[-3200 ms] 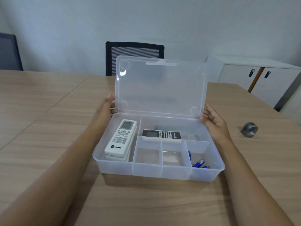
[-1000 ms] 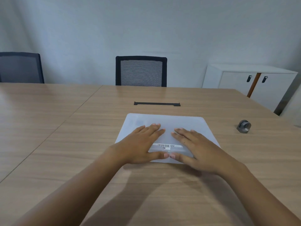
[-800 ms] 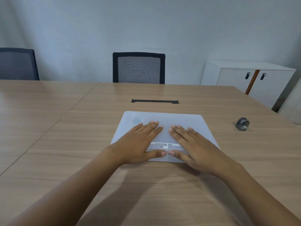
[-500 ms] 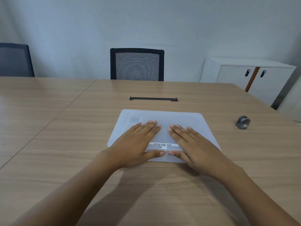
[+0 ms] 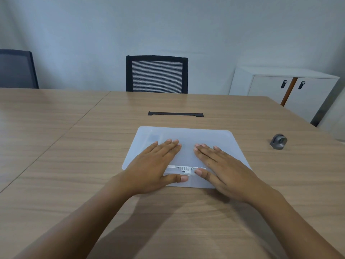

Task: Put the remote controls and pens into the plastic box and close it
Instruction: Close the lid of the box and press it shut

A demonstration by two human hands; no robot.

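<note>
A: Where does the box (image 5: 186, 139) stand?

B: On the table (image 5: 74, 165), in the middle of its width and closer to the near edge than to the far one. Its frosted lid is down flat over the base, so it is shut.

A: And the hands?

B: Both lie palm down on the lid. The left hand (image 5: 153, 167) covers the lid's near left part, fingers stretched out and pointing toward the far edge of the table. The right hand (image 5: 222, 169) lies the same way on the near right part. Neither one grips anything; they are flat and spread, resting on the plastic.

A: What about the thumbs?

B: They point inward toward each other along the lid's near rim, tips close but apart. Between and just beyond them a barcode sticker (image 5: 183, 168) shows on the lid.

A: Can the remotes or pens be seen?

B: Only a faint darker patch shows through the lid near its far left corner; what it is cannot be told.

A: What else is on the table?

B: A small grey round object (image 5: 278, 141) toward the right edge, well apart from the box, and a black strip (image 5: 175, 114) set in the top beyond the box.

A: Behind the table?

B: A black mesh chair (image 5: 156, 74) at the far edge, part of another chair (image 5: 16, 69) at the far left, and a white cabinet (image 5: 291, 86) against the wall beyond the far right corner
</note>
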